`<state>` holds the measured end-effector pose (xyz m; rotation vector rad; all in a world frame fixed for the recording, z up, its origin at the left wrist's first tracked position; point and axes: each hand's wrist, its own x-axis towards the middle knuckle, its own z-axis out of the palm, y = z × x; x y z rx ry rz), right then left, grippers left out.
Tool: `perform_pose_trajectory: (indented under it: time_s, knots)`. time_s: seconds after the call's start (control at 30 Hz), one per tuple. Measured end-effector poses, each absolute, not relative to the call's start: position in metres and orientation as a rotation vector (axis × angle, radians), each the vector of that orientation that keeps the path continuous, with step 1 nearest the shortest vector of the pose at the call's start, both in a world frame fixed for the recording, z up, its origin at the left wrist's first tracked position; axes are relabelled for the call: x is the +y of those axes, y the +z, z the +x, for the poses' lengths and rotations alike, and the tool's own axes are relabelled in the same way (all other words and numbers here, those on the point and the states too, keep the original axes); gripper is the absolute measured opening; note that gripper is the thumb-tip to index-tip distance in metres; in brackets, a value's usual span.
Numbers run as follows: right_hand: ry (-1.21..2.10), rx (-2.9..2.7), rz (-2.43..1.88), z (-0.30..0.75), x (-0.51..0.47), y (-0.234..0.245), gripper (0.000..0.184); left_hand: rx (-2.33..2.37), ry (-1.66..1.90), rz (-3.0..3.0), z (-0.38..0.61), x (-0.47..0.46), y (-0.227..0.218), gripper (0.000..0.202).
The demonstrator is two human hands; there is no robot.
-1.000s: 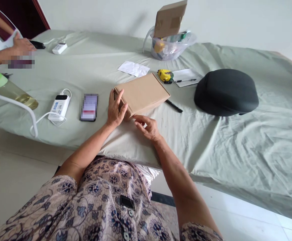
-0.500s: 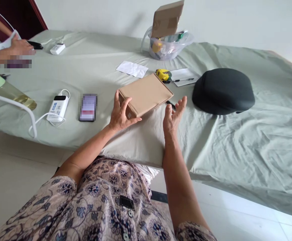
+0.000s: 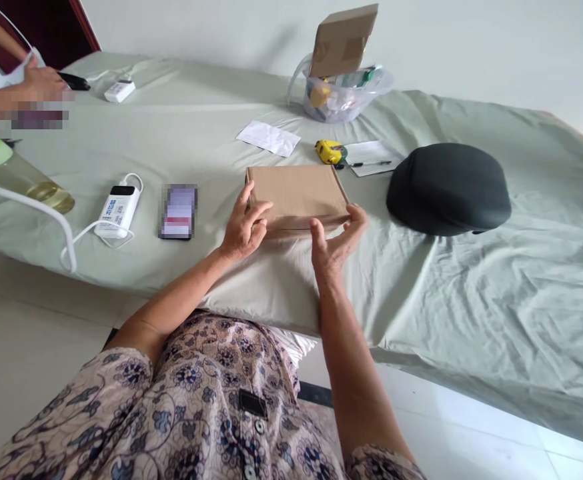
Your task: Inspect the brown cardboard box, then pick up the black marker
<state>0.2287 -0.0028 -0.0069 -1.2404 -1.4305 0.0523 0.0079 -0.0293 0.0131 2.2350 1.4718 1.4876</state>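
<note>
Flat brown cardboard box (image 3: 296,192) lies closed on the grey-green sheet-covered table (image 3: 471,280), near the front edge, right in front of the person and square to them.

Left hand (image 3: 244,230) is on the near-left corner: fingers spread over the top, thumb tucked at the front edge, a loose pinch. Right hand (image 3: 334,243) cups the near-right corner, thumb on the front edge, fingers curled round the side. So both hands are closed on the box, one per corner; prob. that two-corner grip is what keeps it straight and stops it sliding on the soft cloth. Can't tell if the box is lifted a touch or fully resting.

Other stuff sits out of the way:
- Black phone (image 3: 178,212) and white power bank w/ cable (image 3: 118,210) to the left, near but apart from the box.
- Yellow tape measure (image 3: 330,151) and white sheet w/ pen (image 3: 371,157) just behind it, within reach.
- White paper slip (image 3: 268,138) further back.
- Black oval padded case (image 3: 449,188) to the right.
- Clear plastic tub w/ cardboard flap sticking up (image 3: 344,93) at the far side.
- Green-capped clear bottle (image 3: 16,177) lying far left.

Another person's hand (image 3: 41,80) rests at the top-left corner, well apart.
</note>
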Motion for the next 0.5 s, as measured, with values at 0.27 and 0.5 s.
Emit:
perform_pose_trajectory:
  time_s: [0.27,0.5]
  knots:
    - [0.011,-1.501,-1.304,0.203,-0.01,0.002,0.089,1.622,1.629,2.201,0.024,-0.026,0.011,0.047]
    - [0.031,-1.422,-1.259,0.211,-0.003,-0.004,0.07,1.655,1.651,2.136,0.019,-0.024,0.012,0.039]
